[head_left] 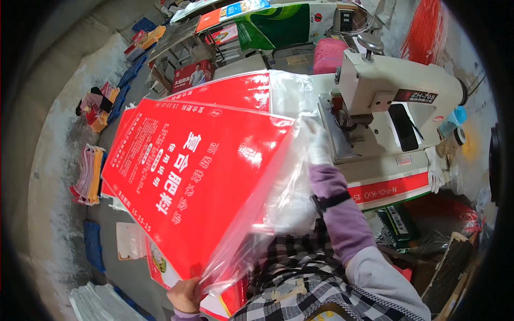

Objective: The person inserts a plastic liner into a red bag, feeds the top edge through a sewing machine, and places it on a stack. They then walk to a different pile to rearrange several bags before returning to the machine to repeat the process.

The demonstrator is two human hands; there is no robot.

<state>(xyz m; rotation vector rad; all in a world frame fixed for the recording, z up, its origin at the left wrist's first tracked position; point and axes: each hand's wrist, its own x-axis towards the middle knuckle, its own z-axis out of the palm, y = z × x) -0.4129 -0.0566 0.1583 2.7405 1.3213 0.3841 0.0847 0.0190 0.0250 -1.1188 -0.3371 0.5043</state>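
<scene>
Red woven sack (187,176) with white lettering, held flat and slanted between the two hands above the lap. Left hand (184,295), bare, at the lower edge of the view: fingers closed on the sack's near corner, where a clear plastic liner (267,203) spills from the sack mouth. Right hand (316,142), in a white glove with a purple sleeve and a dark wrist strap: laid on the far end of the liner; whether its fingers pinch the film cannot be told. Beyond the right hand, just past its fingertips, a cream sewing machine (396,85) on its table. Beneath the held sack, further red sacks (235,91) lie stacked. Well off to the left of the left hand, bundles of folded sacks (88,174) rest on the floor.
</scene>
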